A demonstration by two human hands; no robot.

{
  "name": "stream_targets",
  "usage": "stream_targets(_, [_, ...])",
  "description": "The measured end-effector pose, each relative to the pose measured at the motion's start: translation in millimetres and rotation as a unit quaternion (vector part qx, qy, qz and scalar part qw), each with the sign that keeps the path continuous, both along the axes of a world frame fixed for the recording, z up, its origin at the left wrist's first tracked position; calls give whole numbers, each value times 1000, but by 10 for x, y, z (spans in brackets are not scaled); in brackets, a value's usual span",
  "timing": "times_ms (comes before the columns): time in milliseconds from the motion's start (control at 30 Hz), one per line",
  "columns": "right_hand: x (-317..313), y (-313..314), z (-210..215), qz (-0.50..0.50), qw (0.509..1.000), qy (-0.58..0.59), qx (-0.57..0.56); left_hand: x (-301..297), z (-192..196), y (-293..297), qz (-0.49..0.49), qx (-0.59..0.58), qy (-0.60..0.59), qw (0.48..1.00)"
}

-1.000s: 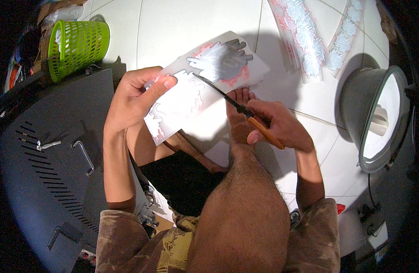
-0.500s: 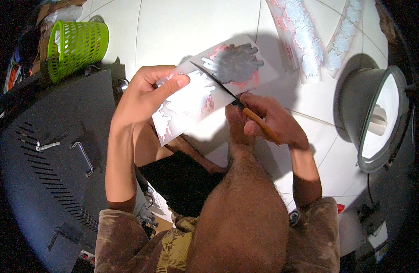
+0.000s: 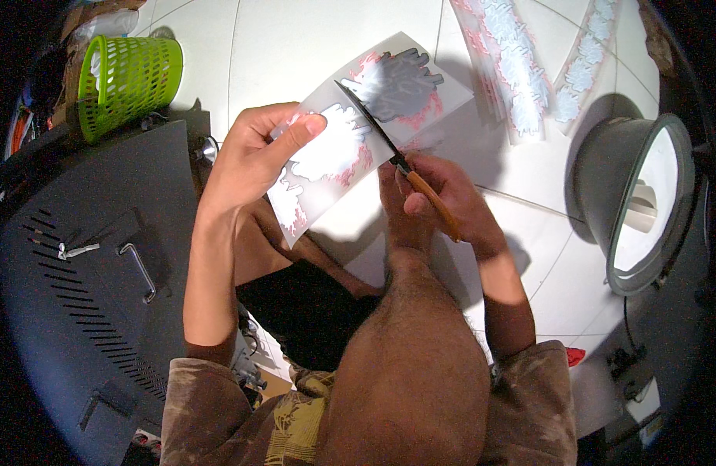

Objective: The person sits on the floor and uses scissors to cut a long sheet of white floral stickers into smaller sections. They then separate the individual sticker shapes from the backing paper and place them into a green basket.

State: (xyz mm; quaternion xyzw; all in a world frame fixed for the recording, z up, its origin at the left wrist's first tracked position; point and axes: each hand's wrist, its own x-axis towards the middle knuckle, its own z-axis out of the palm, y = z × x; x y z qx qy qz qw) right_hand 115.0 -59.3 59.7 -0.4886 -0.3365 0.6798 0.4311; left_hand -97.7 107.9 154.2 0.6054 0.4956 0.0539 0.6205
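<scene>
My left hand [image 3: 268, 151] pinches the left part of a translucent film sheet [image 3: 323, 206] between thumb and fingers. White and grey lettering-like shapes with red edging are printed on it. In my right hand [image 3: 455, 194] are scissors [image 3: 432, 203] with dark blades and an orange-brown handle. The upper blade lies slantwise across the sheet, between the bright white print [image 3: 330, 147] on the left and the shaded grey print [image 3: 400, 85] on the right. The lower blade is hidden. My raised knee and foot are below the sheet.
Long printed film strips [image 3: 517, 74] lie on the white tiled floor at the far right. A lamp with a grey round shade [image 3: 618, 182] stands to the right. At left are a green perforated basket [image 3: 136, 78] and a dark metal cabinet [image 3: 78, 256] with handles.
The sheet and my left hand have shifted slightly, and the sheet's far end is higher. My right hand has moved a little left and up with the scissors, whose blade is tilted more steeply.
</scene>
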Motion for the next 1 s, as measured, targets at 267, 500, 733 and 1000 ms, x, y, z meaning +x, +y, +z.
stream_targets(267, [28, -22, -37, 14, 999, 32, -14, -43, -7, 42, -21, -8, 1, 1000])
stream_targets(500, [145, -66, -85, 69, 995, 25, -60, -87, -83, 132, -41, -69, -13, 997])
stream_targets(733, [170, -177, -248, 56, 997, -40, -23, -99, -341, 156, -71, -131, 4, 989])
stream_targets(1000, [255, -134, -224, 95, 992, -56, -68, -2, -679, 44, -110, -182, 7, 977])
